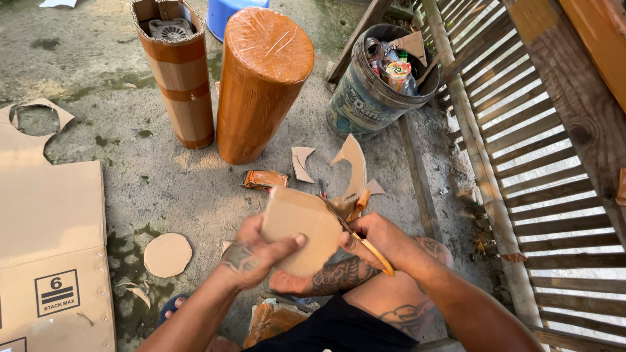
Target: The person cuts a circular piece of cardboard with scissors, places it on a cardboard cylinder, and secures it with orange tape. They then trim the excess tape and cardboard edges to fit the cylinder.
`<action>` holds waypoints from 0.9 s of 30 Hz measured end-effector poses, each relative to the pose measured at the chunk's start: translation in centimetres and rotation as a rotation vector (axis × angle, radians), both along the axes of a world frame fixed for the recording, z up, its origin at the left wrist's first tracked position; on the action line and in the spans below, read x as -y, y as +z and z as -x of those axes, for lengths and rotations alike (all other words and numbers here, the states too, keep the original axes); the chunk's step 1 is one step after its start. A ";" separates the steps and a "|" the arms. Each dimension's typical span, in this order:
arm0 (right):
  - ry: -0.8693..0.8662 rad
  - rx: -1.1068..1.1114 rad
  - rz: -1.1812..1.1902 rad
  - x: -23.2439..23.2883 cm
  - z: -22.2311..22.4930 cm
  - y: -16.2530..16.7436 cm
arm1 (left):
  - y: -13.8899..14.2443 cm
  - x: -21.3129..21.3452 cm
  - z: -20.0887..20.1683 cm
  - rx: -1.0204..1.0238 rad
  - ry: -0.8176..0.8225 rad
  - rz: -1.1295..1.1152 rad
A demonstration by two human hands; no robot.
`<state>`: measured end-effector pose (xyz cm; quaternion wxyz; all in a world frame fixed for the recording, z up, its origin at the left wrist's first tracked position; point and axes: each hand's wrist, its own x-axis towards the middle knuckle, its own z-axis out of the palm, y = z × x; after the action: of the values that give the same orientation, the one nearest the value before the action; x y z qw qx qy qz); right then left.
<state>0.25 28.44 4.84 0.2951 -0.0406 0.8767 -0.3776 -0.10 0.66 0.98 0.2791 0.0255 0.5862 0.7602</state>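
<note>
Cardboard piece (297, 228) is being pinched above the lap by the left hand (251, 254) while the right hand (378, 238) is gripping orange-handled scissors (358, 228), so slipping could be risking a crooked cut or nicked thumb.

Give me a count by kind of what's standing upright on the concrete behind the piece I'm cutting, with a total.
Orange-wrapped cardboard cylinders: 2, the open-topped one and the closed one
Bucket of rubbish: 1
Blue plastic container, partly out of view: 1
Total: 4
In front, the left hand holds the cardboard piece while the right hand works the scissors.
</note>
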 end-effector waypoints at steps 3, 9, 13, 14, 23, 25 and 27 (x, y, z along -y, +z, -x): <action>0.066 -0.094 0.036 -0.3 0.0 -1.0 | -0.7 -0.8 -0.2 0.091 0.006 -0.161; 0.066 -0.168 -0.166 -1.1 -0.8 -2.3 | -1.9 -1.1 0.4 0.141 -0.048 -0.130; 0.076 -0.123 -0.068 -1.2 -0.9 -2.4 | -1.7 -1.2 0.5 0.150 -0.151 -0.120; 0.045 -0.082 -0.048 -1.2 -1.0 -2.3 | -1.6 -1.4 0.3 0.205 -0.175 -0.069; 0.081 -0.156 -0.242 -1.1 -1.6 -2.8 | -1.9 -1.3 1.0 0.168 -0.235 -0.030; 0.081 -0.190 -0.193 -1.2 -1.7 -2.9 | -2.1 -1.3 1.0 0.151 -0.246 -0.033; 0.067 -0.167 -0.122 -1.3 -1.8 -2.9 | -2.4 -1.3 0.7 0.133 -0.254 -0.024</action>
<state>2.08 29.69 1.95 0.2352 -0.0832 0.9179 -0.3087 -0.82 1.98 -1.43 0.4112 0.0525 0.5491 0.7257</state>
